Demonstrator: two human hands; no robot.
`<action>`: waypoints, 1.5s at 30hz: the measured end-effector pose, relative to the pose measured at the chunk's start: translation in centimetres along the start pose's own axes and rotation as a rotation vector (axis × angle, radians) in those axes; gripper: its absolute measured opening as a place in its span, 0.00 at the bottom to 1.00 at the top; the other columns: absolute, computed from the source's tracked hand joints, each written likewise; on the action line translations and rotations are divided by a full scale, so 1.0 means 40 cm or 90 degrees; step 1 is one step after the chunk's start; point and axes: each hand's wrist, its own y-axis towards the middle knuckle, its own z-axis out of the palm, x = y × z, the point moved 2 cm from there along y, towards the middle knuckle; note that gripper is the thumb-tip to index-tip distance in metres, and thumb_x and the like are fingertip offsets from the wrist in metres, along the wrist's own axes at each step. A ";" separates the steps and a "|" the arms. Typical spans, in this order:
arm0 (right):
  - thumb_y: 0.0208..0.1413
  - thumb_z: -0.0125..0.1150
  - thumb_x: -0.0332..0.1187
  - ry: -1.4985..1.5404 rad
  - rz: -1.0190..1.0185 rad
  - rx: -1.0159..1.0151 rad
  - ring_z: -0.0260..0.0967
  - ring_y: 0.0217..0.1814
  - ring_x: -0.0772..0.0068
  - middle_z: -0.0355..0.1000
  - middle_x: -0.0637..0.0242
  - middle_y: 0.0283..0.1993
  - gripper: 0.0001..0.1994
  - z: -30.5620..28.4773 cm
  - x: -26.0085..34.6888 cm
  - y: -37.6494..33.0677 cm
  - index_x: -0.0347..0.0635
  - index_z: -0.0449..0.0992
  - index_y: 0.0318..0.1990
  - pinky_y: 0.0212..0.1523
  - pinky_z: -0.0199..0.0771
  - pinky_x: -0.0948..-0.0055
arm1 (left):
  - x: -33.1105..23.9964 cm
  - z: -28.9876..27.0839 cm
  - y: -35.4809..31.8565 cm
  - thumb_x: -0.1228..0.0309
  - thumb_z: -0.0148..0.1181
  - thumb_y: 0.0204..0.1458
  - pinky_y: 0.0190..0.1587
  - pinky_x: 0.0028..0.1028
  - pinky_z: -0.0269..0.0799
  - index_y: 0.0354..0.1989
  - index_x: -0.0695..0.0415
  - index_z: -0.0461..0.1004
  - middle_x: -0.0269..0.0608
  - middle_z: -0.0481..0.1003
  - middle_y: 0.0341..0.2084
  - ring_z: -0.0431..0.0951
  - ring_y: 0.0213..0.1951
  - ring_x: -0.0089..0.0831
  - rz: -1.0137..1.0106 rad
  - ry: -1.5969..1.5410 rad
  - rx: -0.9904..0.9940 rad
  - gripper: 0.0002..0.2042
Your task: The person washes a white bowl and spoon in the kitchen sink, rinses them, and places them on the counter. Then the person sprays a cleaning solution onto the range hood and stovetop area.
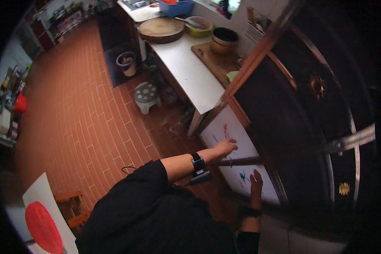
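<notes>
My left hand (pixel 225 147) is in front of a white cabinet door (pixel 238 130) painted with a small red flower. Its fingers are loosely bent, and nothing shows in them. Before the neighbouring white door (pixel 264 191), which bears a green painted motif, my right hand (pixel 256 183) is raised with its fingers a little apart, holding nothing I can see. Whether either hand touches its door is hard to tell. A dark brown rail (pixel 243 161) lies between the two doors. Each wrist wears a dark band; the left one (pixel 197 161) carries a small device.
A white counter (pixel 186 70) holds a thick round chopping block (pixel 161 28), a wooden board (pixel 211 63), brown bowls (pixel 223 41) and a green basin (pixel 199 27). A stool (pixel 147 95) and a bucket (pixel 127 64) stand beneath its edge. Dark panels with gold ornaments (pixel 317 86) rise at right.
</notes>
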 end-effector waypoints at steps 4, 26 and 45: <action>0.54 0.60 0.27 0.021 0.032 -0.032 0.53 0.68 0.61 0.58 0.54 0.65 0.29 -0.032 -0.052 0.068 0.33 0.59 0.63 0.66 0.53 0.65 | -0.041 -0.002 -0.041 0.57 0.54 0.54 0.48 0.46 0.71 0.62 0.49 0.60 0.41 0.68 0.55 0.72 0.51 0.40 -0.013 -0.077 0.084 0.27; 0.64 0.48 0.32 0.123 -0.265 0.892 0.65 0.55 0.75 0.67 0.64 0.56 0.23 0.845 0.891 -0.026 0.34 0.59 0.64 0.56 0.65 0.74 | 0.021 -0.519 -0.649 0.61 0.47 0.60 0.21 0.25 0.64 0.25 0.57 0.72 0.35 0.69 0.16 0.68 0.19 0.26 0.262 -0.472 -0.216 0.16; 0.57 0.58 0.32 -0.105 -0.468 0.899 0.64 0.59 0.63 0.69 0.54 0.57 0.22 1.849 1.526 0.076 0.30 0.67 0.58 0.60 0.61 0.66 | 0.171 -1.480 -1.134 0.51 0.53 0.57 0.60 0.54 0.54 0.61 0.48 0.63 0.40 0.60 0.63 0.51 0.67 0.40 0.296 -0.477 -0.547 0.26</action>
